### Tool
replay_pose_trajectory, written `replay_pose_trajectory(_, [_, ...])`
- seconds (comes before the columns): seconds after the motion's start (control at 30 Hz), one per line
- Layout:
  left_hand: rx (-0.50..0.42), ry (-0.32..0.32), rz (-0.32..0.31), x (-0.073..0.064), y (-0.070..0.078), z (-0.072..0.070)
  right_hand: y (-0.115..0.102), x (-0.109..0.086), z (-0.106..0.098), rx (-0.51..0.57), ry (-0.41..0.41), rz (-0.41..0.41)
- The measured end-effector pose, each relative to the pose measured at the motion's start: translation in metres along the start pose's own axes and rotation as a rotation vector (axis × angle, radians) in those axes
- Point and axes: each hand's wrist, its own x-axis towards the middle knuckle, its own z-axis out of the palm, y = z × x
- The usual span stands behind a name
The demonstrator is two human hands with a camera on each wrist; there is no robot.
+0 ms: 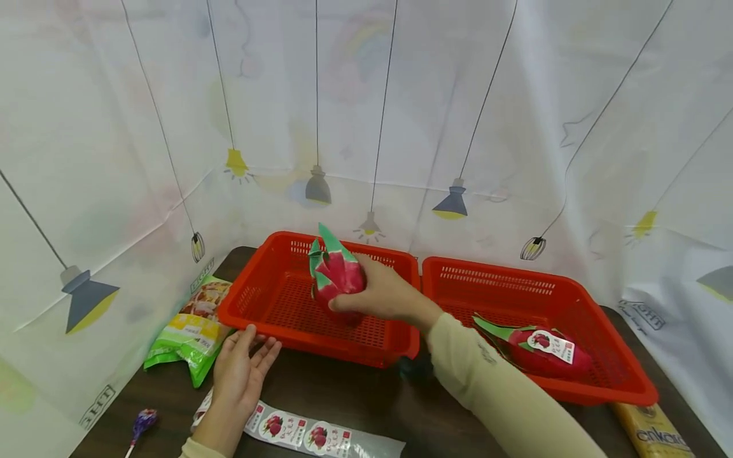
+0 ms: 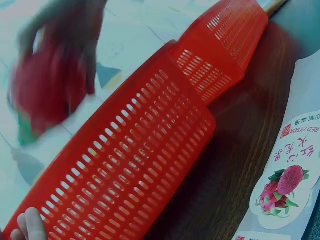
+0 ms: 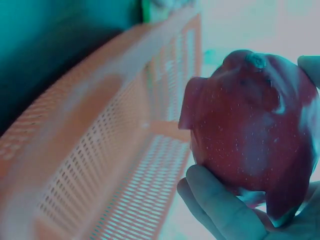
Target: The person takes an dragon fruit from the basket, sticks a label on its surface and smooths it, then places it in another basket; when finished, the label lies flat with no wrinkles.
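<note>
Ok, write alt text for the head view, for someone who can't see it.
A person's right hand holds a dragon fruit over a red basket whose rim the left hand touches. At right, a second red basket holds a labelled dragon fruit; a strip of stickers lies in front.

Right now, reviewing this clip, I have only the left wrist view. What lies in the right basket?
Observer: A dragon fruit bearing a sticker lies in the right basket, per the head view.
Operator: The held fruit is blurred here. Does a sticker show on it?
Observer: Not on the sides that show around the right hand in the head and right wrist views.
Operator: Anything beside the left basket?
Observer: A green-and-yellow bag lies at its left end in the head view.
</note>
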Motion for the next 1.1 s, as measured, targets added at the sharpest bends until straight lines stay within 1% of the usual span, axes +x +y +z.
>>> replay_pose_trajectory(0.1, [-0.001, -0.003, -0.004, 0.000, 0.002, 0.000, 0.000, -0.050, -0.015, -0.027, 0.008, -0.102])
replay_pose_trajectory(0.13, [0.000, -0.003, -0.006, 0.000, 0.002, -0.001, 0.002, -0.068, -0.018, -0.022, 0.003, -0.123])
replay_pose_trajectory(0.2, [-0.009, 0.000, -0.008, -0.001, 0.002, -0.001, 0.009, -0.102, -0.019, 0.025, -0.034, -0.134])
replay_pose_trajectory(0.27, [-0.019, 0.000, -0.009, -0.001, 0.003, -0.002, 0.018, -0.132, -0.018, 0.069, -0.093, -0.101])
replay_pose_trajectory(0.33, [-0.030, -0.001, -0.013, -0.001, 0.004, -0.002, 0.030, -0.156, -0.017, 0.134, -0.176, -0.030])
replay_pose_trajectory(0.4, [-0.030, -0.004, -0.021, -0.001, 0.004, -0.002, 0.048, -0.175, -0.016, 0.145, -0.248, 0.035])
replay_pose_trajectory(0.43, [-0.031, -0.005, -0.025, -0.001, 0.004, -0.001, 0.059, -0.181, -0.015, 0.123, -0.273, 0.058])
replay_pose_trajectory(0.5, [-0.029, -0.006, -0.031, -0.001, 0.004, 0.000, 0.082, -0.190, -0.011, 0.076, -0.314, 0.093])
replay_pose_trajectory(0.53, [-0.029, -0.006, -0.033, -0.001, 0.004, 0.000, 0.093, -0.193, -0.008, 0.037, -0.322, 0.101])
replay_pose_trajectory(0.6, [-0.036, -0.005, -0.033, -0.001, 0.004, 0.001, 0.113, -0.196, -0.001, -0.005, -0.332, 0.127])
replay_pose_trajectory(0.63, [-0.045, -0.003, -0.032, -0.001, 0.005, 0.001, 0.121, -0.196, 0.003, -0.022, -0.336, 0.139])
replay_pose_trajectory(0.73, [-0.059, -0.003, -0.031, -0.002, 0.006, 0.001, 0.138, -0.193, 0.014, -0.018, -0.327, 0.185])
replay_pose_trajectory(0.9, [-0.068, -0.001, -0.033, -0.002, 0.005, 0.002, 0.150, -0.187, 0.018, -0.002, -0.289, 0.204])
replay_pose_trajectory(1.03, [-0.080, -0.002, -0.033, -0.004, 0.004, 0.002, 0.150, -0.184, 0.016, 0.012, -0.298, 0.230])
replay_pose_trajectory(1.1, [-0.079, -0.004, -0.032, -0.004, 0.004, 0.002, 0.149, -0.184, 0.015, 0.015, -0.304, 0.230])
